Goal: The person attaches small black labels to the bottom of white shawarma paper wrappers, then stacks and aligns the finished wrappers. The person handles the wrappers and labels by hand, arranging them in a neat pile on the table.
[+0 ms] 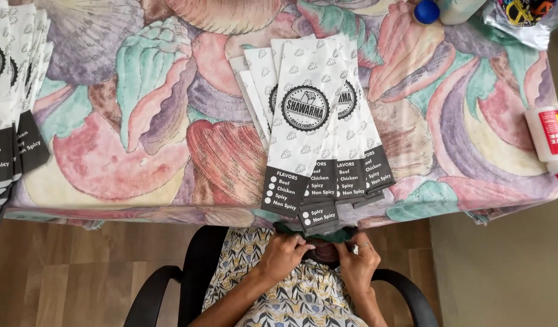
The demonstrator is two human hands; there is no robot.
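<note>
Head view. The left hand (283, 254) and right hand (359, 261) meet at the lower centre of the frame, just below the table edge, fingers curled and pinching a small dark object (325, 251) held between them over the lap; what the object is cannot be told. A ring shows on the right hand. Directly above the hands, a fanned stack of long white paper sleeves (309, 121) with dark lower bands lies on the table, its lowest ends overhanging the near edge and close to the fingertips. The table carries a shell-patterned cloth (158, 109). A second pile of like sleeves (12, 97) sits at the left edge of the frame. A white glue bottle (550, 142) with a red label lies at the right edge. A black armchair (197, 272) frames the person at the bottom.
</note>
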